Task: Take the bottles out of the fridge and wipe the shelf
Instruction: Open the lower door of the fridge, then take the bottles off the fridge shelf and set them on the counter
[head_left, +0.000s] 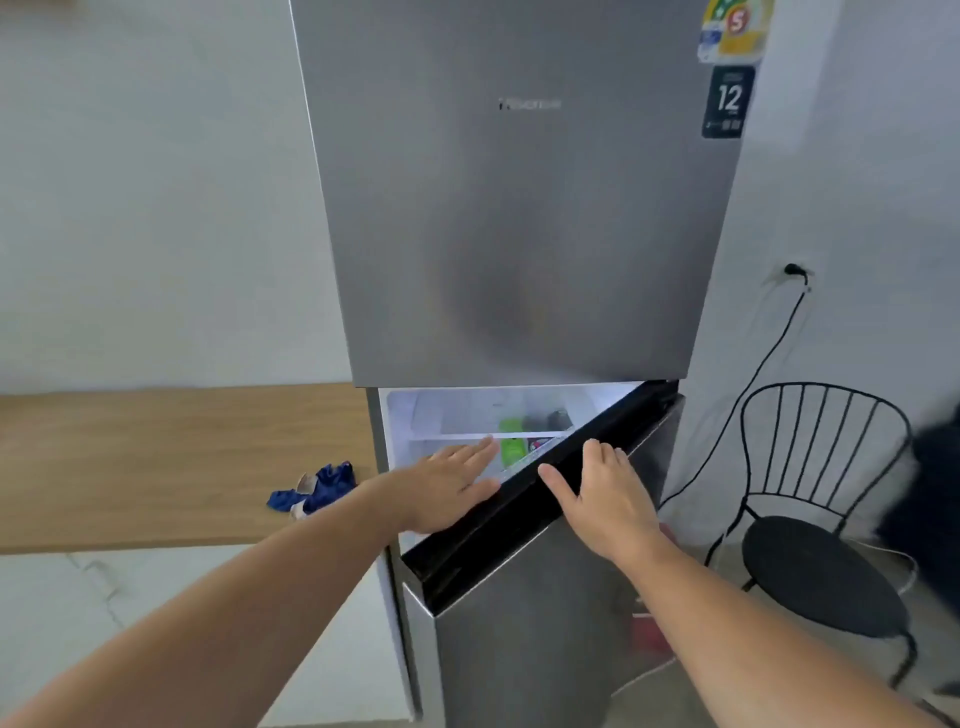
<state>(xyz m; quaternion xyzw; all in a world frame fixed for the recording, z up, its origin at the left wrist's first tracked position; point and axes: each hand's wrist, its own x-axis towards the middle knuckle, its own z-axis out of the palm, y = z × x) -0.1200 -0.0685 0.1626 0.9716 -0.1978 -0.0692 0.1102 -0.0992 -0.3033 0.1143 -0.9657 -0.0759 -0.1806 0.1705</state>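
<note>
A tall silver fridge stands ahead with its upper door closed. Its lower door is partly open, swung out toward me, showing a black top edge. Inside, a green bottle and a dark bottle stand by a white shelf. My left hand lies flat with fingers apart in the gap at the door's inner edge. My right hand rests on the door's top edge, fingers bent over it. A blue cloth lies crumpled on the wooden counter at the left.
A wooden counter runs along the left wall beside the fridge. A black wire chair stands to the right. A black cable hangs from a wall socket. Something red sits on the floor by the fridge.
</note>
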